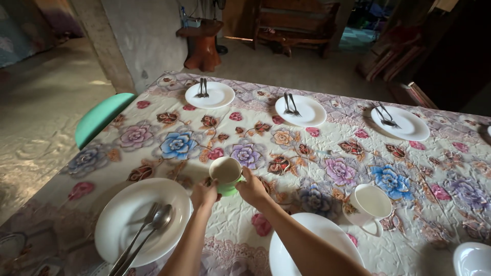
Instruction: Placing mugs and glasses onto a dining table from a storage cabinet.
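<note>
On the left edge of the table, a green chair seat stands just beside the flowered tablecloth, tucked close as for a seated person. Nearest to the camera on this side lies a white plate with a spoon and a fork together on it, handles pointing toward the table edge, so a diner can take them easily.

Just right of this plate, both hands meet around a green cup with a pale inside, which stands on the cloth with its mouth tipped a little toward the camera. The left hand has its fingers closed on the near side of the cup, low down. The right hand presses on the right side, fingers bent around the wall. So both hands grip the cup together, it seems to steady it on the wrinkled cloth. I cannot tell if the base sits fully flat.

Beyond the hands, at the far edge, three small white plates stand in a row, each with a fork and spoon laid on it: the far-left plate, the middle plate and the far-right plate. They are well apart, one for each place.

Under the right forearm lies another white plate, partly hidden. Near it on the right is a white mug, upright and empty, handle toward the near edge. At the bottom right corner, a white bowl is cut by the frame.
</note>
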